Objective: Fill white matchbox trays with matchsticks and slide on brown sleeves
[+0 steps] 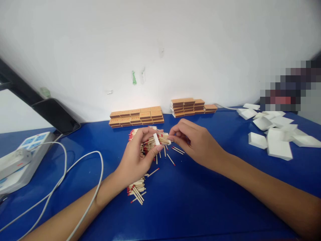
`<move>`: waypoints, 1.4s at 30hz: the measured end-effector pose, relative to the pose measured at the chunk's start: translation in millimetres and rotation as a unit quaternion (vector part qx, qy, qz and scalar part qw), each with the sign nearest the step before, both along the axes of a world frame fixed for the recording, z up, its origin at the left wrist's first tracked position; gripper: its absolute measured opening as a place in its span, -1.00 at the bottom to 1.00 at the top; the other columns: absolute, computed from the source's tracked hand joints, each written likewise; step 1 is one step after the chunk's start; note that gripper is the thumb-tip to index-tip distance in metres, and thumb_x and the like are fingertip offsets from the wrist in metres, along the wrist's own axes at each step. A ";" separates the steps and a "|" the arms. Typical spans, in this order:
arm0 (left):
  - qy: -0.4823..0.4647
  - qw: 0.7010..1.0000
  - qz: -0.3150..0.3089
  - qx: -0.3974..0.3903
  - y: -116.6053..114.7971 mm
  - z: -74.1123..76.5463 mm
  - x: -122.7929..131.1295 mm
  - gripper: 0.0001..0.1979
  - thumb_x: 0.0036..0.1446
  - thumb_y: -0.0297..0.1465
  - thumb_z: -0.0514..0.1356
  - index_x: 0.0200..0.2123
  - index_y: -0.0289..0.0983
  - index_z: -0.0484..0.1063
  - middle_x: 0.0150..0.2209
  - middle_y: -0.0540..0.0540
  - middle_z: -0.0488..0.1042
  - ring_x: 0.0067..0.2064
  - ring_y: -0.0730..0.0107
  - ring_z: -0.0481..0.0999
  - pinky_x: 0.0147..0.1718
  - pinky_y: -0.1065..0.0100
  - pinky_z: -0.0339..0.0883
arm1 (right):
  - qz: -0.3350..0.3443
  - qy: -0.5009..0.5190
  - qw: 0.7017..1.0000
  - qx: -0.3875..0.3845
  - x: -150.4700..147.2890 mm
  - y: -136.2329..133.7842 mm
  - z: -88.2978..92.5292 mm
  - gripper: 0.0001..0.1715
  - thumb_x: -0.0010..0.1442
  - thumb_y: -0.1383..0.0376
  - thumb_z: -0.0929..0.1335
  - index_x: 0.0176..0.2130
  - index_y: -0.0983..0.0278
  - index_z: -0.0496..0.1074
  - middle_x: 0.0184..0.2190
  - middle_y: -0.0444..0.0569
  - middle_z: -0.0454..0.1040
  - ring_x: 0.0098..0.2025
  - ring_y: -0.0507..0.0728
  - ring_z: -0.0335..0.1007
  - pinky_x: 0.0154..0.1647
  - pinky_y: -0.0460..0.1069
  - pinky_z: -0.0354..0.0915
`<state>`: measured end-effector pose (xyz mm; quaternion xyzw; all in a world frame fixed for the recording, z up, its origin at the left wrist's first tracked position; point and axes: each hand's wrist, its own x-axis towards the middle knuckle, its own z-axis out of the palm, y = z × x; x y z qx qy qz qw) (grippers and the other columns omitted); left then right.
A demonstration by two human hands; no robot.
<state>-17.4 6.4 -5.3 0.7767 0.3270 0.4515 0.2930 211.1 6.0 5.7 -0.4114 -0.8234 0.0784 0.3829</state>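
Matchbox tray [156,139]: one is in hand, white and small, filled with pale sticks lying roughly lengthwise, some red heads showing; a white strip of it stands across the sticks. It is at the centre, above the matches [136,189] on the blue table [200,207]. The left hand [137,156] is clamped on it, thumb on the near side, fingers on the far side. The right hand [193,140] has thumb and forefinger bent close together at the tray's right end; I cannot tell whether they pinch anything.

The heaped matches, partly hidden by the left hand, are too many to count. Just right of that hand, two loose ones lie side by side, and another single one [171,159] lies aslant.

Beyond, against the wall [200,47], are two groups of orange-topped matchboxes: the left group [136,116] five boxes wide along its front, the right group [188,107] three stacks and a lower one at its right end. Overlapping white trays [279,149] lie far right, their exact number unclear. At left are one power strip [37,160] and a looping white cable [102,167].
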 end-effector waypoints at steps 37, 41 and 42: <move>0.124 0.974 0.115 0.150 8.5 0.2 -9.0 -0.69 0.27 -0.31 0.39 0.05 -0.20 0.52 -0.03 -0.13 0.62 0.02 0.15 0.57 0.04 0.08 0.47 | -0.025 -0.131 0.990 -0.040 16.4 9.0 4.7 -0.64 0.43 0.01 0.36 -0.06 0.24 0.46 -0.15 0.00 0.52 -0.30 0.12 0.43 -0.27 0.03 0.27; 0.122 0.971 0.143 0.147 10.5 -0.6 -10.2 -0.69 0.26 -0.31 0.40 0.04 -0.20 0.54 -0.03 -0.13 0.62 0.03 0.14 0.58 0.06 0.06 0.47 | -0.065 -0.215 0.966 -0.128 21.4 9.4 4.7 -0.67 0.32 0.01 0.44 -0.26 0.22 0.48 -0.25 -0.04 0.54 -0.26 0.17 0.45 -0.27 0.05 0.24; 0.121 0.971 0.147 0.146 10.6 -0.6 -10.3 -0.70 0.26 -0.31 0.40 0.03 -0.20 0.54 -0.03 -0.13 0.62 0.03 0.14 0.58 0.05 0.06 0.47 | -0.064 -0.229 0.960 -0.149 21.7 8.7 4.3 -0.67 0.29 0.01 0.46 -0.27 0.21 0.47 -0.25 -0.04 0.54 -0.25 0.18 0.45 -0.26 0.06 0.24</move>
